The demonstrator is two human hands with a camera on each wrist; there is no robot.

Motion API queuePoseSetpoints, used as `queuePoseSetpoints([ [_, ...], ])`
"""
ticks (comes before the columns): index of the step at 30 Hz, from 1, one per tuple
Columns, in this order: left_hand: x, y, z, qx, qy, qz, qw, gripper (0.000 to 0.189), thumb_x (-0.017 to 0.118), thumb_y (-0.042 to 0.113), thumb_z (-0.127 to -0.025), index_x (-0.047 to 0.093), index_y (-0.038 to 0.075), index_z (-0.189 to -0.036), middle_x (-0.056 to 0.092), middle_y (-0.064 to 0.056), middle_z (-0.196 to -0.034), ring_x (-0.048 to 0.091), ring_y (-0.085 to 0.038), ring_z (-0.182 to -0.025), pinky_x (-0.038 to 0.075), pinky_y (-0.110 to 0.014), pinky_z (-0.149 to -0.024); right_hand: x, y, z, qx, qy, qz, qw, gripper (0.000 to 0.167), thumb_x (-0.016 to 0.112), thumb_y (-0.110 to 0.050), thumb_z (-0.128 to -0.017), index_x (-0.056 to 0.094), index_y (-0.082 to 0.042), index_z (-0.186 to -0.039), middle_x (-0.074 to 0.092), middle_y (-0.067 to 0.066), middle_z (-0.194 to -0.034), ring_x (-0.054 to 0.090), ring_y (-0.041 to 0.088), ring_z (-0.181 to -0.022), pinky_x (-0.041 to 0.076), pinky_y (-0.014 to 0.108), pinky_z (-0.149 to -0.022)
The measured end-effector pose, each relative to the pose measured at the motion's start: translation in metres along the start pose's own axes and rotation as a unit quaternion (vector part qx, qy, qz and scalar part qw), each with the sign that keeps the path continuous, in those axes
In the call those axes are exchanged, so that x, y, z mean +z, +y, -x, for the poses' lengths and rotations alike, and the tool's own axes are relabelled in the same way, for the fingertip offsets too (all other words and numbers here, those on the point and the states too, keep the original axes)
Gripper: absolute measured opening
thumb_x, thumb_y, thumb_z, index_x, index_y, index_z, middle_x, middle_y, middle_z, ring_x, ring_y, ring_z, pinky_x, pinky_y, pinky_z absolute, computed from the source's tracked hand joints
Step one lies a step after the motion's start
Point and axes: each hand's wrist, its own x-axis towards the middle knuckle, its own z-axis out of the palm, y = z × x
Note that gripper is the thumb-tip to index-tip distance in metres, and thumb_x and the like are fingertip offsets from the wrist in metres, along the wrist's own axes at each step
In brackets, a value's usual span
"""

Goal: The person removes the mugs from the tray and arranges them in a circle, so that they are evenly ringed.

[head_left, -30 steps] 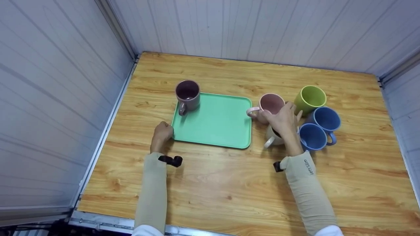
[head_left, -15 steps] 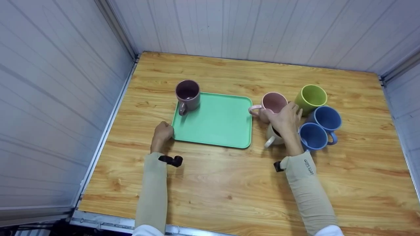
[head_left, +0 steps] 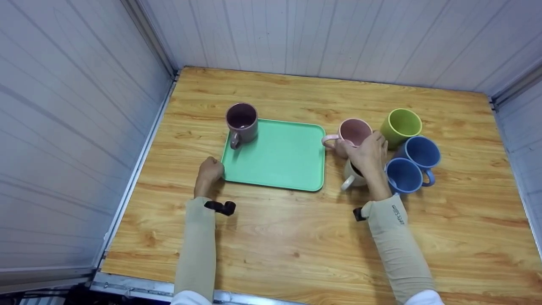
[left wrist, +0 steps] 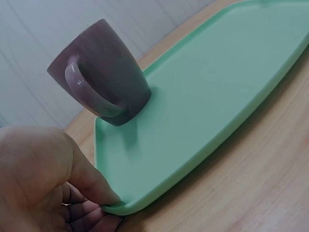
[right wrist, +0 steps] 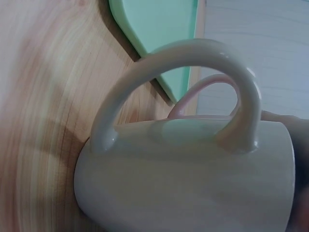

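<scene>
My left hand [head_left: 210, 169] pinches the near left corner of the green tray [head_left: 279, 156], thumb on top of the rim; the left wrist view shows the hand [left wrist: 43, 174] on the tray's edge [left wrist: 217, 101]. A purple mug [head_left: 242, 120] stands upright on the tray's far left corner, its handle toward me [left wrist: 104, 72]. My right hand [head_left: 366, 153] grips the near side of the pink mug [head_left: 355, 130], just right of the tray. Under that wrist stands a cream mug [head_left: 350, 178], which fills the right wrist view [right wrist: 183, 169], with the pink handle [right wrist: 205, 89] behind it.
A green mug [head_left: 401, 123] and two blue mugs [head_left: 421, 152] [head_left: 404, 176] crowd together to the right of my right hand. White panel walls close in the wooden table [head_left: 275, 237] at the left, back and right.
My right hand has closed round the pink mug, which has shifted slightly away and to the right. The left hand and the tray have not moved.
</scene>
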Motion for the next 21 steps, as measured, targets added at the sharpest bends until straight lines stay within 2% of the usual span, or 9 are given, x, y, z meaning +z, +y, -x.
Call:
queuePoseSetpoints([
  [6,0.001,0.001,-0.004,0.023,0.021,-0.064,0.9975,0.032,0.024,0.014,-0.092,0.039,-0.001,-0.117,0.039,-0.013,-0.107,0.037,-0.025,-0.091,0.030,-0.033,-0.075,0.002,0.001,0.000,-0.009,0.008,0.009,0.9999,0.092,0.067,-0.057,-0.075,0.031,0.009,-0.129,0.041,0.032,-0.125,0.035,0.044,-0.123,0.025,0.049,-0.110],
  [10,0.000,0.002,-0.004,0.006,0.014,-0.059,0.9982,0.033,0.024,0.013,-0.092,0.039,0.000,-0.119,0.039,-0.014,-0.108,0.038,-0.026,-0.089,0.032,-0.033,-0.072,0.002,-0.003,0.003,-0.022,-0.010,0.018,0.9995,0.101,0.065,-0.059,-0.078,0.021,0.008,-0.139,0.036,0.033,-0.132,0.030,0.045,-0.131,0.008,0.049,-0.117],
  [14,0.000,0.002,-0.004,0.004,0.012,-0.053,0.9985,0.034,0.026,0.012,-0.091,0.038,0.000,-0.120,0.039,-0.014,-0.109,0.038,-0.027,-0.090,0.032,-0.034,-0.072,0.002,-0.011,0.008,-0.035,-0.024,0.030,0.9987,0.110,0.063,-0.059,-0.080,0.004,0.004,-0.149,0.023,0.032,-0.146,0.020,0.043,-0.141,-0.006,0.054,-0.115],
  [17,0.000,0.003,-0.004,0.003,0.013,-0.050,0.9987,0.033,0.027,0.012,-0.090,0.038,0.001,-0.118,0.038,-0.014,-0.107,0.038,-0.027,-0.091,0.031,-0.035,-0.073,0.003,-0.020,0.010,-0.045,-0.026,0.045,0.9976,0.108,0.060,-0.057,-0.083,-0.001,0.002,-0.150,0.015,0.031,-0.151,0.013,0.043,-0.143,-0.008,0.057,-0.114],
  [21,0.000,0.004,-0.004,-0.003,0.009,-0.050,0.9987,0.030,0.027,0.013,-0.091,0.039,0.002,-0.116,0.037,-0.012,-0.104,0.039,-0.027,-0.092,0.034,-0.036,-0.074,0.006,-0.028,0.009,-0.044,-0.031,0.049,0.9974,0.103,0.060,-0.051,-0.085,-0.001,0.000,-0.151,0.009,0.029,-0.153,0.007,0.044,-0.143,-0.003,0.057,-0.115],
])
